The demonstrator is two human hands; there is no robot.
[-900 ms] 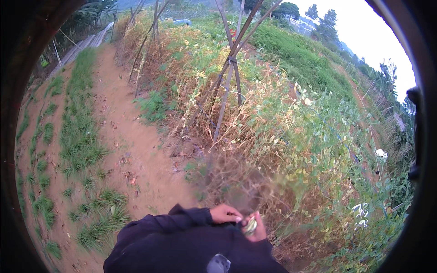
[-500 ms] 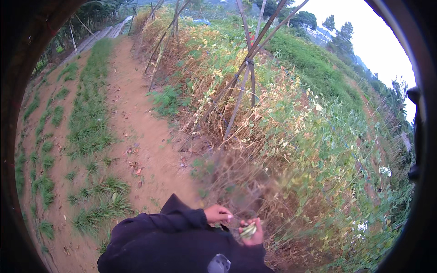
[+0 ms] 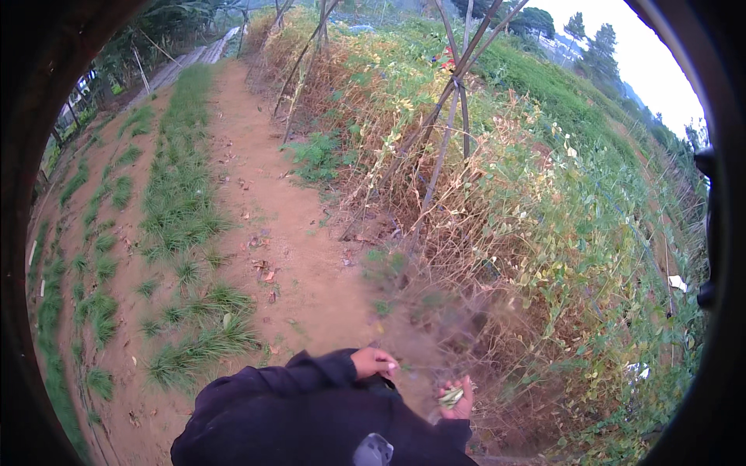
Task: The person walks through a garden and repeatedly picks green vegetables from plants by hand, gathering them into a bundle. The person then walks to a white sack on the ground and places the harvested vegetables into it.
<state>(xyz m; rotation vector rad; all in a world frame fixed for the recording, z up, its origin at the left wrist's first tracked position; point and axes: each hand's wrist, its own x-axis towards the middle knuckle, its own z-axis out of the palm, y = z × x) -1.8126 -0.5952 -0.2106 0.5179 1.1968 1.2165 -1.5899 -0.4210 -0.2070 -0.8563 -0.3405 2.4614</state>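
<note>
My right hand (image 3: 464, 403) is closed round a small bunch of pale green pods (image 3: 450, 398), at the near edge of the dry vines (image 3: 497, 311). To its left, in front of my dark sleeve, my left hand (image 3: 374, 363) has its fingers drawn together in a pinch. Whatever lies between those fingertips, if anything, is too small to make out. A gap separates the two hands, with blurred stems behind them.
Crossed wooden poles (image 3: 458, 81) stand among the climbing plants on the right. A bare earth path (image 3: 287, 287) runs away on the left, beside rows of grassy green plants (image 3: 183, 210). Fallen leaves (image 3: 263, 272) dot the path.
My right hand has moved right with the pods, widening the gap to my left hand. The left hand stays pinched in nearly the same place. The view has shifted, so the plants appear farther right.
</note>
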